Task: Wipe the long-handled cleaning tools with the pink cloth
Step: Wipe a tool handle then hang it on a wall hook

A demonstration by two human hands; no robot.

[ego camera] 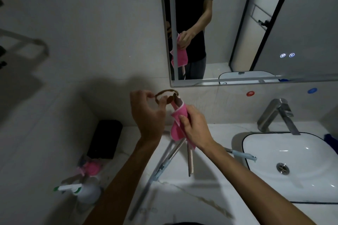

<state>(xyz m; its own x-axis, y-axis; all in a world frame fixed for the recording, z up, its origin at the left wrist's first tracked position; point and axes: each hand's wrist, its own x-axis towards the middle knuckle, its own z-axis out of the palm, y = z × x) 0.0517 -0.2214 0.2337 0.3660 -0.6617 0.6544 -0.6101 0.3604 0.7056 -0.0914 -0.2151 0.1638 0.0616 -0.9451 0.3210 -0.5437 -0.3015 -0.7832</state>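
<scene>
Above the marble counter, a wooden handle was held upright, wrapped in the pink cloth and gripped by the right hand. Its cord loop was pinched by the left hand. Two metal-handled tools were noted lying on the counter beside the sink.

Bare forearms and hands; the mirror shows a black short-sleeved shirt.

Dim, grainy wide-angle view, soft shadows, edges bent and blurred.

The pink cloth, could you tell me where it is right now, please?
In the head view's centre, the pink cloth is wrapped round the wooden handle, gripped by the right hand, left of the sink.
</scene>
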